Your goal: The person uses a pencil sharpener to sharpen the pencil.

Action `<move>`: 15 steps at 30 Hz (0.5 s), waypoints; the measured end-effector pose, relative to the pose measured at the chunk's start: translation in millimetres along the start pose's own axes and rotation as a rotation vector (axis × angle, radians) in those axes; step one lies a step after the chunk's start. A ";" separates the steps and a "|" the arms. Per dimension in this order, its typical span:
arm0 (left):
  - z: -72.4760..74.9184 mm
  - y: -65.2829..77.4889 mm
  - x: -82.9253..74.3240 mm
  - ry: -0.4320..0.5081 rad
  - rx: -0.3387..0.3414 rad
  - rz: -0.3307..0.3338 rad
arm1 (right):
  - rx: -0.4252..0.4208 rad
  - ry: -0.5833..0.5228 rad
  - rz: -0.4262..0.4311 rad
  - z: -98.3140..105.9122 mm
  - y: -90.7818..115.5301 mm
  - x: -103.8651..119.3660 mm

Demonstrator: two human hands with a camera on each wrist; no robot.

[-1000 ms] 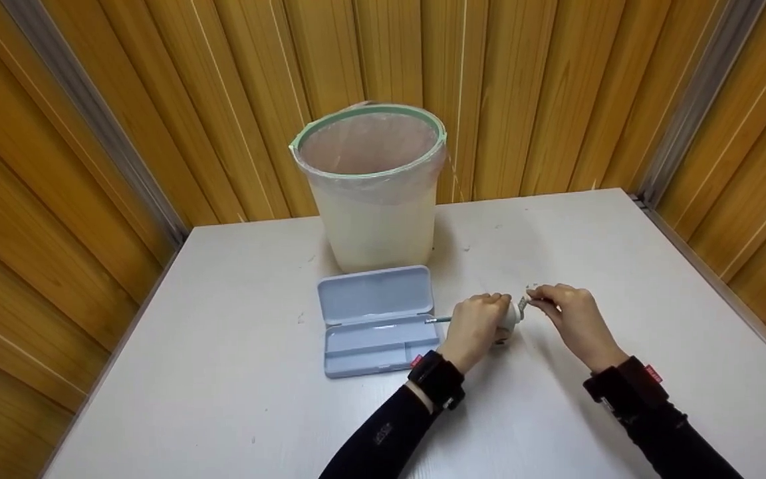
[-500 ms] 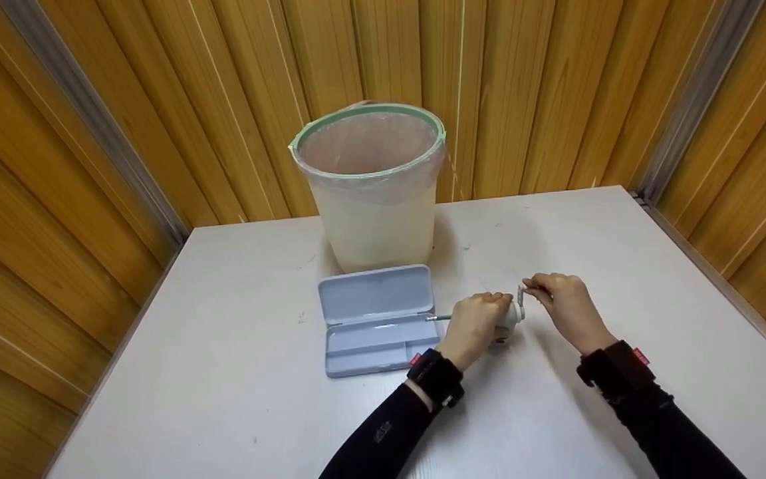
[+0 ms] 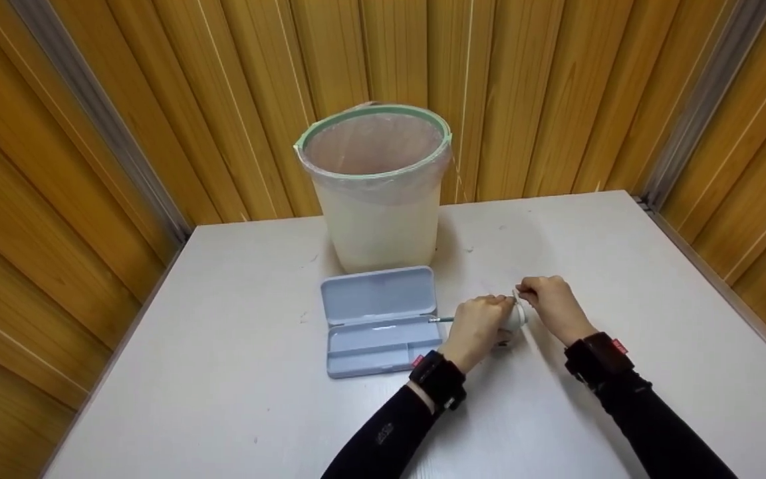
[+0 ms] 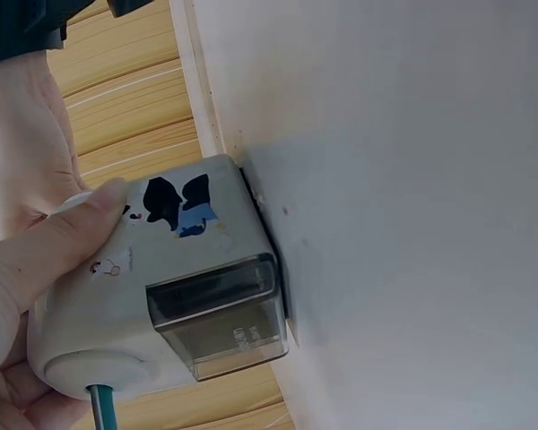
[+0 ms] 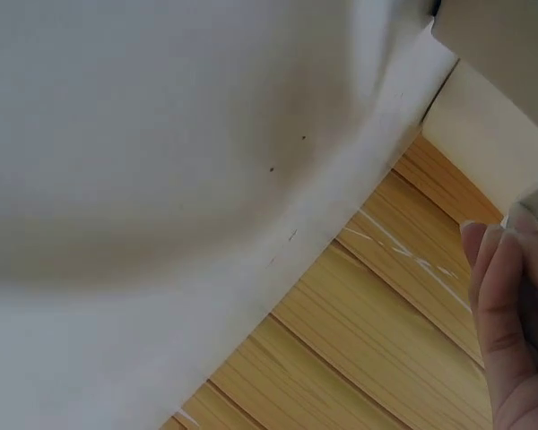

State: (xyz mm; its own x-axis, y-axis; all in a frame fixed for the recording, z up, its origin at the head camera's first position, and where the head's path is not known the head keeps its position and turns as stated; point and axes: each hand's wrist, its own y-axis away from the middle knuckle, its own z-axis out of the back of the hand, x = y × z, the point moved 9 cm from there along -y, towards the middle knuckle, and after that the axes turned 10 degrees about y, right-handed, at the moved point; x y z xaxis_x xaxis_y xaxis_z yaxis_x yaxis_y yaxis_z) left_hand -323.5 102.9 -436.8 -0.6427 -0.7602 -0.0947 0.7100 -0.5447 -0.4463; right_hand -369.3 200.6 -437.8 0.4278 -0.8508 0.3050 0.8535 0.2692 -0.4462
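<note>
The pencil sharpener (image 4: 166,269) stands on the desk (image 3: 190,346), right of the open blue case (image 3: 378,298), a pencil (image 4: 103,409) in its hole; the left hand (image 3: 477,327) grips its body, the right hand (image 3: 554,307) pinches its crank (image 5: 536,198).

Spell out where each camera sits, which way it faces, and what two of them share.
Head: worn on the head, facing forward and down over the table to the bin and open pencil case; left hand, right hand and dark sleeves show.
Left wrist: worn there, facing the sharpener and its pencil; the left hand grips the sharpener, the right hand behind it.
Right wrist: worn there, facing across the table to the panelled wall; the right hand shows at the right edge, on the crank.
Shared: head and left wrist views both show sharpener, pencil and both hands.
</note>
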 end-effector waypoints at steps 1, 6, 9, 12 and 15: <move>0.4 -0.1 0.3 0.001 -0.004 -0.002 | 0.012 0.001 0.001 -1.1 -0.7 -0.3; 1.2 -0.6 0.2 0.011 -0.021 -0.017 | 0.060 0.013 -0.002 -5.9 -2.7 -3.0; 0.9 -0.9 0.5 0.000 -0.017 -0.012 | 0.103 0.009 -0.002 -10.1 -3.7 -3.5; -0.1 -0.6 0.7 -0.012 -0.004 -0.008 | 0.150 -0.001 -0.017 -14.1 -4.2 -4.6; -1.1 0.2 1.4 -0.006 0.009 -0.005 | 0.167 -0.006 -0.010 -15.3 -5.3 -3.3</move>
State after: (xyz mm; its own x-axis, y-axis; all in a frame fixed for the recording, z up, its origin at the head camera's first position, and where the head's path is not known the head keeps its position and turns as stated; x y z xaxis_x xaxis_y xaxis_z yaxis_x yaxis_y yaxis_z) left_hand -324.5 102.1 -438.0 -0.6443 -0.7598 -0.0872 0.7095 -0.5513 -0.4390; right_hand -379.8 195.1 -449.4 0.4206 -0.8514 0.3135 0.8949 0.3325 -0.2976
